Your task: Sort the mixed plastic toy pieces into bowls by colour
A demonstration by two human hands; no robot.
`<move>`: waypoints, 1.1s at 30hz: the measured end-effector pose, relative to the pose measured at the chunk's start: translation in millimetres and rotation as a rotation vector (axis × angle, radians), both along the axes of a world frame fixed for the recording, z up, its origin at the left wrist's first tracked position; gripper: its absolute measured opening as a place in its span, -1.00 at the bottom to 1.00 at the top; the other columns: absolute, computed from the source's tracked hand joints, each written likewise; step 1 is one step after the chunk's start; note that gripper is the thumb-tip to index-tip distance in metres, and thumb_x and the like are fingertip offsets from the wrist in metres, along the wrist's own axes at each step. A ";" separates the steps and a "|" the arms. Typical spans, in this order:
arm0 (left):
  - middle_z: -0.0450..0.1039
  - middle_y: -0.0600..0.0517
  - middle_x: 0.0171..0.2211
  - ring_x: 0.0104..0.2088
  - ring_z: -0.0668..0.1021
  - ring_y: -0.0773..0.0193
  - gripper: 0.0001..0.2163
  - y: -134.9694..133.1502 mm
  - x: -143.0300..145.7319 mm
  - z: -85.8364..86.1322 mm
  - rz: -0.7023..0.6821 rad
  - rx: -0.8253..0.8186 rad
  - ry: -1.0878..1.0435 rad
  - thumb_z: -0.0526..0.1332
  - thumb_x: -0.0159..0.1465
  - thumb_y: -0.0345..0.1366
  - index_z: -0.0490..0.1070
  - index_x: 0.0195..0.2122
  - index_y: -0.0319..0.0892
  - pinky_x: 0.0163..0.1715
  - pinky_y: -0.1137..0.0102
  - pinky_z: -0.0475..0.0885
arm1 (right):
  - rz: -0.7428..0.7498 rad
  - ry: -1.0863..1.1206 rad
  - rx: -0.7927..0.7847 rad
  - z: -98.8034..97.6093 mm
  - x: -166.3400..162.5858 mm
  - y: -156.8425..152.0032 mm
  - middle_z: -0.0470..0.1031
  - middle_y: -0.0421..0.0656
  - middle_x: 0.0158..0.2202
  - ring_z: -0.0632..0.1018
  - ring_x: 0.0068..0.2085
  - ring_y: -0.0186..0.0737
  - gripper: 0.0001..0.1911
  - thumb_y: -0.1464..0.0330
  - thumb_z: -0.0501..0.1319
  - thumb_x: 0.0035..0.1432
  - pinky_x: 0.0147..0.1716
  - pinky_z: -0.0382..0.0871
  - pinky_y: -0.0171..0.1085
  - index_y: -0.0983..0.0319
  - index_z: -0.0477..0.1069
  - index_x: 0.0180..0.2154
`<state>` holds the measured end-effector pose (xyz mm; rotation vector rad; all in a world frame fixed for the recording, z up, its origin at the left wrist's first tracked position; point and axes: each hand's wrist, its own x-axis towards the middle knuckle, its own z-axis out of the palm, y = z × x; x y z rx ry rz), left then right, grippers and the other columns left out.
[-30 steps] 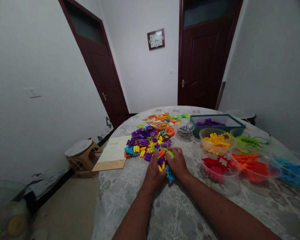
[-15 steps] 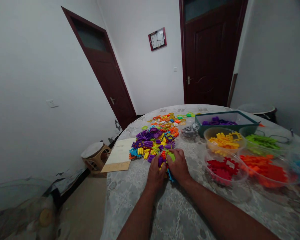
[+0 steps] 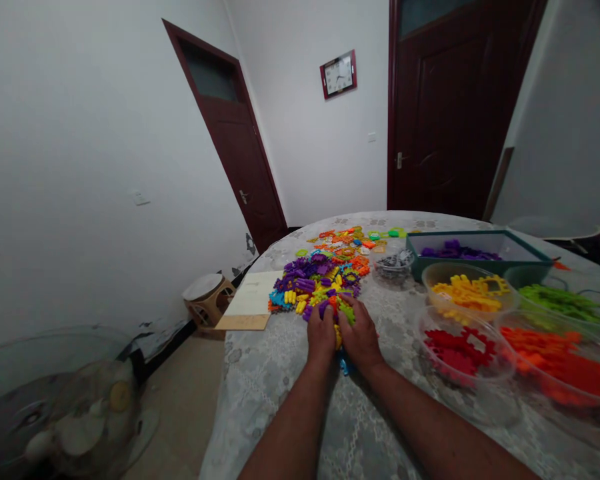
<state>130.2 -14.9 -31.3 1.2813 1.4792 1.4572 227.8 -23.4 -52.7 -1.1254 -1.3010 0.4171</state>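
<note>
At the near end of a mixed heap of coloured plastic building pieces [image 3: 310,270], both my hands are close together. My left hand [image 3: 322,335] is curled around a cluster of plastic pieces [image 3: 337,337] in purple, orange, yellow and green. From the other side, my right hand [image 3: 363,339] grips the same cluster, its fingers bent over a green piece [image 3: 347,309]. My fingers hide much of the cluster, so how the pieces join cannot be made out. A blue piece [image 3: 345,366] shows on the tablecloth just below my hands.
Clear bowls to the right hold yellow pieces [image 3: 473,293], red pieces [image 3: 463,350], orange pieces [image 3: 555,360] and green pieces [image 3: 560,301]. Behind them stands a green-edged box [image 3: 530,257] with purple pieces, beside a bowl of grey pieces [image 3: 394,261]. An open notebook [image 3: 250,300] lies left of the heap.
The camera view has turned a little to the left, so the room and table appear shifted right. Both hands remain on the cluster, with their fingers slightly shifted.
</note>
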 end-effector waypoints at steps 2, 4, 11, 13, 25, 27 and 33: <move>0.59 -0.21 0.04 0.10 0.57 -0.02 -0.67 0.0 7.4 2.1 -0.022 0.011 -0.050 0.15 0.39 -0.06 0.55 -0.04 -0.17 0.22 0.12 0.35 | 0.007 -0.012 0.021 0.0 0.3 -0.2 0.53 0.03 0.11 0.53 0.16 0.01 -0.58 0.32 0.12 0.31 0.24 0.40 0.10 0.20 0.44 0.17; 0.59 -0.20 0.05 0.11 0.57 0.01 -0.63 -2.0 12.7 1.7 -0.044 0.025 -0.093 0.12 0.41 -0.01 0.55 -0.03 -0.17 0.24 0.16 0.35 | 0.021 -0.035 0.057 0.3 -0.6 -1.7 0.52 0.04 0.13 0.52 0.18 0.02 -0.58 0.31 0.12 0.34 0.27 0.37 0.13 0.20 0.44 0.17; 0.59 -0.18 0.02 0.14 0.56 -0.06 -0.41 -16.0 5.0 -7.7 -0.128 0.031 -0.579 0.50 0.11 0.06 0.50 0.07 -0.16 0.22 0.19 0.37 | 0.202 -0.177 0.175 -3.4 -1.3 -11.4 0.45 0.01 0.26 0.42 0.29 0.02 -0.53 0.32 0.04 0.40 0.34 0.27 0.19 0.16 0.38 0.28; 0.59 -0.16 -0.02 0.11 0.57 -0.03 -0.38 -17.2 2.5 -8.4 -0.140 0.026 -0.687 0.54 0.06 0.06 0.49 0.05 -0.16 0.20 0.20 0.38 | 0.269 -0.233 0.197 -4.3 -0.5 -13.1 0.42 -0.01 0.29 0.39 0.32 0.03 -0.52 0.30 0.04 0.42 0.35 0.25 0.20 0.14 0.36 0.30; 0.56 0.02 -0.25 -0.23 0.62 0.19 -0.54 -15.9 4.8 -3.5 -0.216 0.025 -1.049 0.55 0.06 -0.10 0.47 -0.10 -0.16 -0.07 0.31 0.48 | 0.221 -0.383 0.236 -3.0 -5.9 -16.9 0.39 0.06 0.32 0.43 0.31 0.12 -0.39 0.20 0.15 0.41 0.28 0.34 0.24 0.13 0.17 0.41; 0.57 0.01 -0.24 -0.24 0.63 0.18 -0.54 -16.4 3.6 -2.9 -0.238 0.013 -1.089 0.55 0.07 -0.13 0.47 -0.07 -0.15 -0.08 0.30 0.48 | 0.193 -0.375 0.229 -1.8 -5.3 -18.1 0.35 0.07 0.35 0.41 0.33 0.12 -0.32 0.18 0.17 0.40 0.28 0.35 0.23 0.12 0.09 0.45; 0.60 -0.03 -0.24 -0.29 0.64 0.14 -0.50 -12.7 0.3 -6.8 -0.251 -0.083 -1.140 0.55 0.01 -0.24 0.47 -0.02 -0.15 -0.18 0.28 0.50 | 0.180 -0.379 0.226 1.5 -2.4 -18.8 0.39 0.06 0.31 0.48 0.28 0.14 -0.28 0.13 0.21 0.38 0.23 0.43 0.22 0.08 0.08 0.45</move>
